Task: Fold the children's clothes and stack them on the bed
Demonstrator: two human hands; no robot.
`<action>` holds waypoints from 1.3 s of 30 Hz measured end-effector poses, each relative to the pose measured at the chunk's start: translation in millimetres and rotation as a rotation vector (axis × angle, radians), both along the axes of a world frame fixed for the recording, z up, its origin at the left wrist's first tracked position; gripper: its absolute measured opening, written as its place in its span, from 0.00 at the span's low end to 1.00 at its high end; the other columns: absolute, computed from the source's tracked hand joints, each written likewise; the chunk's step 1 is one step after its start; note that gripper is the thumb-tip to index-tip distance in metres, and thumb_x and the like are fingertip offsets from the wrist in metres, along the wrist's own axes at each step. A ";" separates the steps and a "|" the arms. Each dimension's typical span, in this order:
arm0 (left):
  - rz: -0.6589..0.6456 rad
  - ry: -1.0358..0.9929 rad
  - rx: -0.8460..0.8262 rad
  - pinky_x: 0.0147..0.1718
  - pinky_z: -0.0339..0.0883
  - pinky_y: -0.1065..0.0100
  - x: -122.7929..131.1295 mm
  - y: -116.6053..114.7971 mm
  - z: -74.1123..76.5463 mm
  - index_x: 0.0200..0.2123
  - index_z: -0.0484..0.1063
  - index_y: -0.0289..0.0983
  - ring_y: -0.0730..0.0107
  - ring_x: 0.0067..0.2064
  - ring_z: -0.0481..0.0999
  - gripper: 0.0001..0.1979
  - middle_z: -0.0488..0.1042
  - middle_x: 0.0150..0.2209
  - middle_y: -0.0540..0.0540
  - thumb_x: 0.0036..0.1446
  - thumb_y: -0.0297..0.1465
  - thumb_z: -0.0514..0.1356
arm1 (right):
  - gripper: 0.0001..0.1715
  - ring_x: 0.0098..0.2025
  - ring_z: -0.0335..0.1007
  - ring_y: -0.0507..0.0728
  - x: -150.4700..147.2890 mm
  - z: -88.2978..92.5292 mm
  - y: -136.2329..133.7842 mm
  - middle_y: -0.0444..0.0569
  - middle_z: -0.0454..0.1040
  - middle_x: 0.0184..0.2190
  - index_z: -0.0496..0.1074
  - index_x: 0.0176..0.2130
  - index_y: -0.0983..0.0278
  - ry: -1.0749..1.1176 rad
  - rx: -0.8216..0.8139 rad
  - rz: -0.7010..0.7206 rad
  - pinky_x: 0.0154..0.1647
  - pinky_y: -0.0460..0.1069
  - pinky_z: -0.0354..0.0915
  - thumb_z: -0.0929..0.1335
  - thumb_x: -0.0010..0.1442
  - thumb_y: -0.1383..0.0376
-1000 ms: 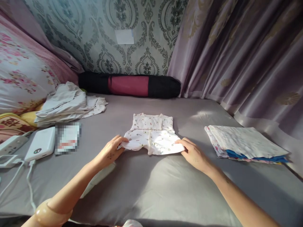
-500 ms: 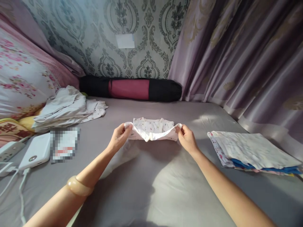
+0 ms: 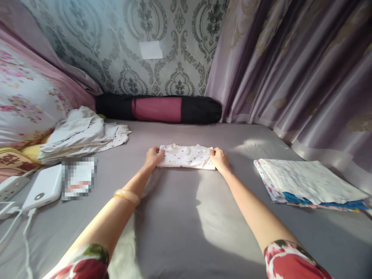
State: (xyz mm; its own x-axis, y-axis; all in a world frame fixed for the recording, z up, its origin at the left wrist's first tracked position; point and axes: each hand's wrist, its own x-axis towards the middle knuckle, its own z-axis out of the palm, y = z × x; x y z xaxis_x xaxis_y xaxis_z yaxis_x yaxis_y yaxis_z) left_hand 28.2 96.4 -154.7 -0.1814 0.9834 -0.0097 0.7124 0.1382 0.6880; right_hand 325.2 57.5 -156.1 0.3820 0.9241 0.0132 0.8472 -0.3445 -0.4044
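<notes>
A small white garment point(image 3: 187, 158) with a scattered print, perhaps a baby shirt, lies folded into a flat strip on the grey bed sheet. My left hand point(image 3: 154, 158) pinches its left end between thumb and fingers. At the opposite end, my right hand point(image 3: 220, 159) grips the edge in the same way. Both arms reach forward, and a pale bangle point(image 3: 127, 196) circles the left forearm. The garment's underside is hidden.
To the right rests a stack of folded clothes point(image 3: 312, 182). Crumpled white clothes point(image 3: 83, 133) lie at the left, near a white power bank point(image 3: 43, 186), a power strip point(image 3: 13, 188) and a blurred packet point(image 3: 79, 178). A black and maroon roll bag point(image 3: 157, 109) lies along the wall.
Both hands have moved forward with the garment's near edge, laying it over the rest. The sagging, lifted edge is now flat, and the garment forms a neat strip.
</notes>
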 end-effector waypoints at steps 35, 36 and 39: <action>-0.015 0.196 0.089 0.39 0.64 0.66 -5.4 10.5 1.3 0.37 0.76 0.39 0.58 0.44 0.76 0.14 0.79 0.41 0.41 0.58 0.40 0.55 | 0.20 0.46 0.72 0.61 -0.7 9.6 0.6 0.53 0.75 0.43 0.67 0.54 0.60 -0.023 -0.025 0.049 0.43 0.51 0.63 0.56 0.68 0.63; -0.014 0.198 0.077 0.39 0.65 0.66 -5.8 10.7 0.5 0.37 0.76 0.39 0.58 0.44 0.76 0.14 0.79 0.41 0.41 0.58 0.40 0.55 | 0.20 0.46 0.72 0.61 -1.0 9.5 1.2 0.54 0.75 0.43 0.67 0.54 0.60 -0.030 -0.024 0.042 0.43 0.51 0.63 0.56 0.68 0.63; -0.046 0.225 0.041 0.41 0.65 0.65 -7.4 10.0 0.5 0.42 0.74 0.38 0.57 0.46 0.76 0.15 0.78 0.43 0.40 0.59 0.40 0.55 | 0.19 0.47 0.72 0.62 -2.1 11.8 2.3 0.56 0.75 0.44 0.67 0.54 0.62 -0.045 -0.053 0.033 0.44 0.52 0.63 0.56 0.68 0.64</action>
State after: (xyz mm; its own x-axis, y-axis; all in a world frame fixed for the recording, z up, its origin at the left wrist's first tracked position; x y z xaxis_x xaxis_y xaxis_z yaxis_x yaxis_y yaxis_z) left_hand 20.8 106.5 -154.2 -0.1298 0.9893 0.0662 0.8536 0.0776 0.5152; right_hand 323.2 59.8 -144.3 0.3514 0.9360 -0.0200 0.8753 -0.3360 -0.3477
